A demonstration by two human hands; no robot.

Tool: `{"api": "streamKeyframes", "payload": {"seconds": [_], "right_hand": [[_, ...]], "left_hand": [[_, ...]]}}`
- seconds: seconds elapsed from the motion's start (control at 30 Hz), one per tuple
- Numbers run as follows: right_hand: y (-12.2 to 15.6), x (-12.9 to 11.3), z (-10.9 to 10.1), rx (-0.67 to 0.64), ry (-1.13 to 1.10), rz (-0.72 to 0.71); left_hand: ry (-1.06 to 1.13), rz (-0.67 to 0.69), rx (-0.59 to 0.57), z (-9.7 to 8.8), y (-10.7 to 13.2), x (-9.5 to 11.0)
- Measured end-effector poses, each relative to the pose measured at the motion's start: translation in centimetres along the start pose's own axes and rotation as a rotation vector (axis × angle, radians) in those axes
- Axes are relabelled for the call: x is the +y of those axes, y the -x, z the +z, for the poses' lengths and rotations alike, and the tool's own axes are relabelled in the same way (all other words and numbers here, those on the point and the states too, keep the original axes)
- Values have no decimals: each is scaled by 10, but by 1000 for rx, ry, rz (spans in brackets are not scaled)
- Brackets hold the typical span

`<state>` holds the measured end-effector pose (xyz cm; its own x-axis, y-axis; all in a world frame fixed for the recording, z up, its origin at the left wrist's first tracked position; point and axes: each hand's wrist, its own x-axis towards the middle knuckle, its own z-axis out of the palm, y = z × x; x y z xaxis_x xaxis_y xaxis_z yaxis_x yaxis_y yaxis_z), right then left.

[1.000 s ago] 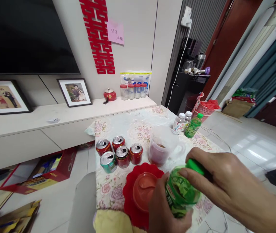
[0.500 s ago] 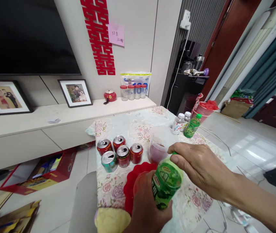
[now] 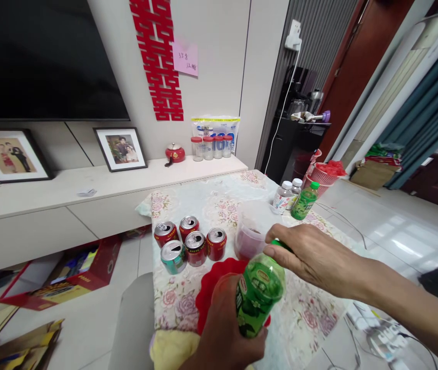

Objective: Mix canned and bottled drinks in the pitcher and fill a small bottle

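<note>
My left hand [image 3: 229, 331] wraps around the body of a green-labelled plastic bottle [image 3: 259, 293], which tilts over the table. At the bottle's top, my right hand [image 3: 307, 254] grips its green cap [image 3: 281, 245] between thumb and fingers. Whether the cap is still joined to the neck is hard to see. Beneath the bottle lies a red scallop-edged plate [image 3: 207, 288], partly covered by my left hand. Just behind stands a translucent plastic tub [image 3: 250, 236] with something reddish inside. Several opened drink cans [image 3: 196, 248] are grouped to the left of it.
Another green bottle [image 3: 305, 201] and two white-capped bottles [image 3: 283, 197] stand at the table's back right. A yellow cloth [image 3: 172, 349] lies at the near edge. Lidded jars [image 3: 207, 148] line the white cabinet [image 3: 126, 187]. An open red box [image 3: 65, 277] sits on the floor.
The held bottle and my left hand have shifted slightly left and down. More of the green cap now shows under my right hand, which stays nearly in place.
</note>
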<state>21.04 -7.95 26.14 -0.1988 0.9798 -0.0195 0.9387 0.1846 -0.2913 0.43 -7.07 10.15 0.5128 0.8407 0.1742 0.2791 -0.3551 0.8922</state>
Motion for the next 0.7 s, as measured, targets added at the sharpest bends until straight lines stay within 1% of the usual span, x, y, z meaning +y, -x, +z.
{"api": "streamKeyframes", "payload": {"seconds": [0.03,0.07,0.17,0.3,0.37,0.4,0.43,0.5,0.53,0.6,0.63,0.67,0.7], "right_hand": [[0,-1,-1,2,-2,53],[1,-3,-1,7,-24,62],[1,-3,-2,16,-158,-48],[-1,4,-5,-10,-273,-201],[-2,7,-6,-35,-304,-251],[-2,8,-6,-56,-317,-255],[-2,8,-5,-72,-325,-238],[-2,4,1,-71,-302,-126],[-3,2,7,-45,-256,-44],[-3,-2,20,66,-106,111],[-4,-3,26,136,-36,137],[-4,-3,32,196,12,112],[-5,-2,36,243,31,45]], "left_hand": [[-28,-16,3,-1,-1,1],[-32,-32,-13,-3,-3,2],[23,-47,-61,-10,-6,6],[110,-48,-142,-18,-7,8],[136,-37,-169,-18,-5,6],[129,-34,-160,-16,-5,4],[105,-34,-135,-14,-4,2],[13,-33,-48,-8,-2,-3],[-41,-27,-1,-5,-2,-5],[-124,-2,71,1,0,-9],[-142,8,86,2,0,-9],[-143,15,82,3,0,-9],[-127,21,76,2,0,-8]]}}
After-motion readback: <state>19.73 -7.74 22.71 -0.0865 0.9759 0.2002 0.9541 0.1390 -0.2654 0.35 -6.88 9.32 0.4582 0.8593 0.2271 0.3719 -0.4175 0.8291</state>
